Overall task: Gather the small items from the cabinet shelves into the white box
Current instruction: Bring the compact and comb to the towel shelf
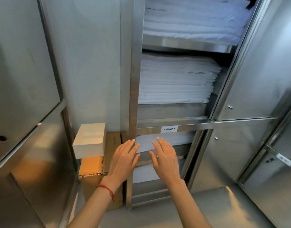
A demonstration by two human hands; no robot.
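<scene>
Reaching forward side by side, the left hand and the right hand hover with straight, slightly spread fingers and hold nothing, both in front of the lower part of an open steel cabinet. A red string bracelet circles the left wrist and a ring sits on a right finger. The white box lies closed on top of a cardboard carton to the left of the cabinet, against the wall and just beside the left hand. Another brown carton stands upright between the white box and the cabinet frame. On the upper shelves rest stacks of folded white linen, and more white fabric lies on the shelf behind the fingertips, under a small white label on the shelf edge. The cabinet door stands open at the right. No small items can be made out on the shelves.
</scene>
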